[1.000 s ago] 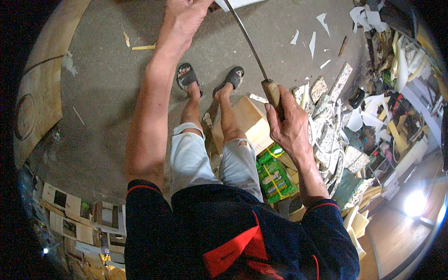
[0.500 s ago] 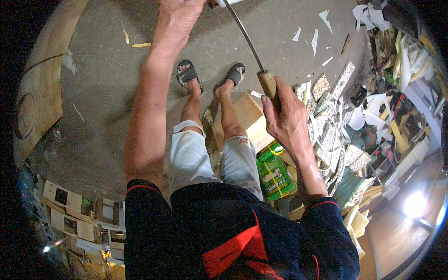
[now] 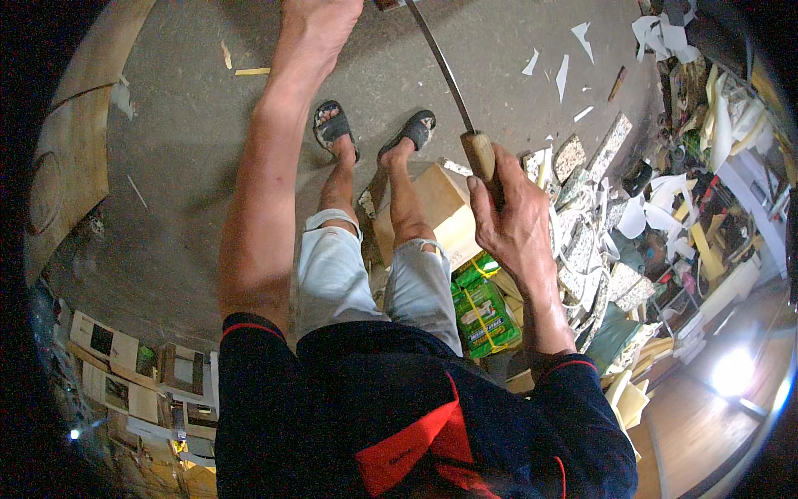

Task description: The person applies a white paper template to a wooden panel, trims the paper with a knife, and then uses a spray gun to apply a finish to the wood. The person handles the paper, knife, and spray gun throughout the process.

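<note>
My right hand [image 3: 515, 208] is closed around the wooden handle [image 3: 478, 154] of a long knife. Its thin, dark blade [image 3: 445, 71] points away and slightly left, and its far end is cut off by the upper edge. Up at that same edge is my left hand [image 3: 322, 29], left of the blade and apart from what shows of it. Its fingers lie mostly out of the picture, so what they do or hold is hidden. A small part of a thing I cannot make out [image 3: 386, 4] shows between the left hand and the blade.
Beside my right leg stands a cardboard box [image 3: 432, 212], with green packages [image 3: 486, 320] nearer to me. Speckled foam offcuts [image 3: 611, 150] and strips heap up on the right. White scraps [image 3: 562, 79] litter the floor. Wooden frames [image 3: 125, 358] are at lower left, a wooden panel [image 3: 75, 166] at far left.
My left hand has slid slightly farther past the upper edge. The knife has shifted a little in the picture, still in my right hand. The whole view has moved slightly.
</note>
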`<action>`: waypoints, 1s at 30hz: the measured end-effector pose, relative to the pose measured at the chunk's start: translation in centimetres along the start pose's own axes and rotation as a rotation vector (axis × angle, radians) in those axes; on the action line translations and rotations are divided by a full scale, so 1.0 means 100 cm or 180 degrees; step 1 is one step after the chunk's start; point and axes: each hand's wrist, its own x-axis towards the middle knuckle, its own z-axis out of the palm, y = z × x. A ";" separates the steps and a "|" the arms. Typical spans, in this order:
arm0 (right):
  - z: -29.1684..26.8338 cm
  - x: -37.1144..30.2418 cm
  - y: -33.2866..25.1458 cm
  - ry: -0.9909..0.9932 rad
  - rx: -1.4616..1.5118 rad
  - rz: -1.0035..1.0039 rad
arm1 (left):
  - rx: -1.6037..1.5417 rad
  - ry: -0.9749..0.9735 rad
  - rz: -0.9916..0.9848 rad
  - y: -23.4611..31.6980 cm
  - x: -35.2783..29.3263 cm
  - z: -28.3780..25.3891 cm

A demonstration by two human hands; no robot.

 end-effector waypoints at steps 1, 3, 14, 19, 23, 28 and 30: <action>0.001 0.003 0.000 0.0151 0.0065 -0.0283 | -0.0076 -0.0003 -0.0037 0.000 -0.001 0.000; 0.006 0.017 0.002 0.0287 0.0107 -0.0411 | -0.0051 -0.0031 0.0072 0.002 -0.002 0.000; 0.020 -0.079 0.081 -0.0335 -0.0339 0.0069 | -0.0179 0.0547 -0.0542 -0.046 -0.025 -0.078; 0.041 -0.123 0.155 -0.0463 -0.0502 0.0526 | 0.2518 0.0680 -0.1086 -0.141 -0.101 -0.169; 0.068 -0.143 0.227 -0.0558 -0.0308 0.1316 | 0.3561 0.0221 -0.1042 -0.143 -0.169 -0.174; 0.106 -0.177 0.308 -0.0192 0.0149 0.2255 | 0.3012 -0.0283 -0.0163 -0.077 -0.192 -0.050; 0.114 -0.186 0.332 -0.0105 0.0299 0.2546 | 0.3140 -0.0822 0.0575 -0.048 -0.179 0.009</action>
